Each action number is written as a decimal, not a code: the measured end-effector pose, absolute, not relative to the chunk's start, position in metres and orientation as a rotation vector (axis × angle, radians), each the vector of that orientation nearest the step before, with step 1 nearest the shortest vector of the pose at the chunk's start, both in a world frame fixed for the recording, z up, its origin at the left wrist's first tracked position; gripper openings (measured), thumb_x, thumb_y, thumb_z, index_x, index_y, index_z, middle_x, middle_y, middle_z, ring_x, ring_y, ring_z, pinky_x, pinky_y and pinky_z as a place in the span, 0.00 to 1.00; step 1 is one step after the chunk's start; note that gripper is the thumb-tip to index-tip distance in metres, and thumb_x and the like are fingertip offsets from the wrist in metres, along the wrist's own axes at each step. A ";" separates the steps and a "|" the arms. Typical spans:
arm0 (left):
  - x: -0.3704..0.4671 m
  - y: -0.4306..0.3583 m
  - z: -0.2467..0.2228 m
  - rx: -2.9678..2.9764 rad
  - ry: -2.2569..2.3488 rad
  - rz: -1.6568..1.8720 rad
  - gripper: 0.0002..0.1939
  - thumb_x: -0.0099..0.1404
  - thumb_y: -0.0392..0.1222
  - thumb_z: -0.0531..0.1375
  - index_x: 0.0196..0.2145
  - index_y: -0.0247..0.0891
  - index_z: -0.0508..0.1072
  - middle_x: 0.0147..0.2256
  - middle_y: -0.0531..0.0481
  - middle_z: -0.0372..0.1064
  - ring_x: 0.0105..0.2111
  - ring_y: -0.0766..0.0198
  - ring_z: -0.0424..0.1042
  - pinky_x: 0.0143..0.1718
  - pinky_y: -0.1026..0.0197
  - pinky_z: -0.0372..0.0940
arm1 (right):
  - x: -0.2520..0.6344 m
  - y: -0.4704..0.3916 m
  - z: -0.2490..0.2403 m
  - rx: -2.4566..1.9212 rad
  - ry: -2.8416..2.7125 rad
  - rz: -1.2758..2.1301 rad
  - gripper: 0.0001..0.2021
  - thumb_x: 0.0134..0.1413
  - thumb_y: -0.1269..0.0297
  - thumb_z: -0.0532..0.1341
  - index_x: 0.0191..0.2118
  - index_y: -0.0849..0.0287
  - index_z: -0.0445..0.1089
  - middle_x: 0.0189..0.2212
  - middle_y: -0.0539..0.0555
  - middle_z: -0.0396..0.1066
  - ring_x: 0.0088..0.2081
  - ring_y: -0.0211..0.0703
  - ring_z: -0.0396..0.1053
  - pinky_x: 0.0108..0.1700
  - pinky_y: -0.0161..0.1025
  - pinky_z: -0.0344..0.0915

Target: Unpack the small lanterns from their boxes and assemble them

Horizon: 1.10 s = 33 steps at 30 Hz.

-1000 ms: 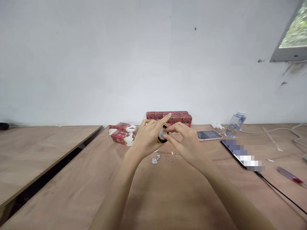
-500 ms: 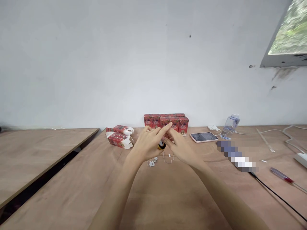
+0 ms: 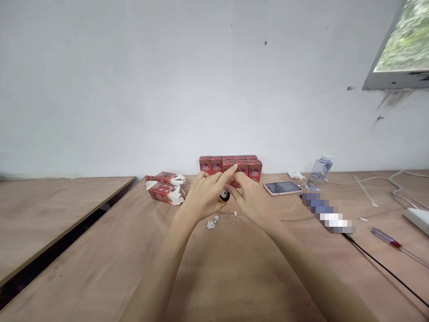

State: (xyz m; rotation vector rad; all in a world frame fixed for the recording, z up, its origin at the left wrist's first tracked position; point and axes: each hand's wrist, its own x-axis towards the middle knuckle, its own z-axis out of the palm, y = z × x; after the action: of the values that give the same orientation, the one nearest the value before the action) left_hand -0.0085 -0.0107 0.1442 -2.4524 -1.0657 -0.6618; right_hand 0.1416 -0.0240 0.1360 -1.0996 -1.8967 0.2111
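Note:
Both hands meet over the middle of the table. My left hand (image 3: 203,197) is closed round a small black-and-yellow object (image 3: 224,196) with a round, pale end; most of it is hidden by the fingers. Bent against the object from the other side, my right hand (image 3: 253,199) has its thumb and fingertips closed at its upper edge. Just beneath the hands lie a bent thin wire piece (image 3: 233,222) and some small white bits (image 3: 211,225).
Several red printed boxes (image 3: 255,169) stand by the wall behind the hands. Two opened red cartons (image 3: 162,192) lie left. To the right are a phone (image 3: 283,188), a water bottle (image 3: 318,173), a blurred-out device (image 3: 326,214), a screwdriver (image 3: 386,237) and cables. A gap (image 3: 83,232) splits two tabletops.
The whole view has shifted slightly, so things sit a little higher and further left. The hands keep nearly the same grip, with the right fingers bent slightly differently at the object.

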 end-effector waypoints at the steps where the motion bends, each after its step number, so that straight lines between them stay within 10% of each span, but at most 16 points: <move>1: -0.008 -0.011 0.144 -2.448 -1.059 -0.663 0.37 0.56 0.31 0.51 0.62 0.40 0.44 0.41 0.48 0.71 0.38 0.61 0.69 0.38 0.59 0.53 | 0.141 -0.023 0.134 -1.101 -1.900 0.164 0.04 0.56 0.72 0.53 0.30 0.57 0.60 0.32 0.53 0.68 0.35 0.43 0.67 0.37 0.40 0.63; 33: -0.002 -0.007 0.137 -2.500 -1.068 -0.636 0.39 0.51 0.31 0.53 0.61 0.40 0.47 0.42 0.49 0.72 0.36 0.60 0.70 0.37 0.59 0.53 | 0.152 -0.001 0.122 -0.918 -2.063 0.145 0.02 0.52 0.71 0.49 0.31 0.57 0.56 0.29 0.54 0.64 0.31 0.44 0.62 0.35 0.41 0.60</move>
State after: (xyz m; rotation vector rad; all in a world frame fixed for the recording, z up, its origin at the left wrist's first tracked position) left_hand -0.0016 -0.0066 0.1374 -2.5000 -1.0684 -0.6363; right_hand 0.1517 -0.0011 0.1219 -0.9176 -2.0632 0.1452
